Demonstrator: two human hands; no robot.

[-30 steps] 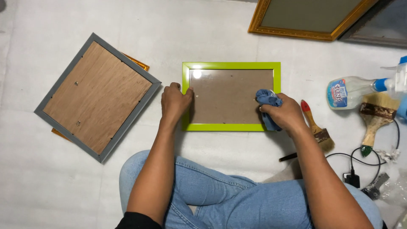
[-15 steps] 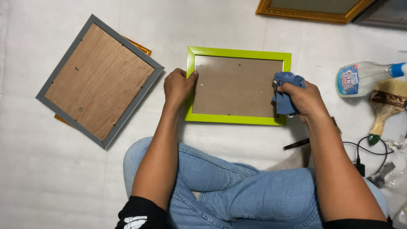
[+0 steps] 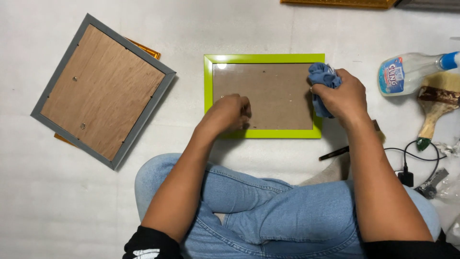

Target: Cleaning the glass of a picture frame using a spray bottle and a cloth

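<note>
A lime-green picture frame [image 3: 262, 59] with a brown panel lies flat on the white floor in front of me. My left hand [image 3: 229, 114] rests on its lower left part, fingers curled over the panel near the bottom edge. My right hand [image 3: 341, 96] grips a crumpled blue cloth [image 3: 322, 79] at the frame's right edge, pressed on the panel's right side. My crossed legs in blue jeans fill the bottom of the view.
A grey frame with a wooden back [image 3: 101, 88] lies tilted at the left over an orange-gold frame [image 3: 143, 49]. At the right lie a spray bottle [image 3: 412, 72], a wide paintbrush [image 3: 436, 108], a black cable with a plug [image 3: 407, 175]. A gold frame edge [image 3: 335, 4] runs along the top.
My left hand has slid from the frame's left edge down onto the panel's lower left. My right hand with the cloth stays at the right edge, a little higher.
</note>
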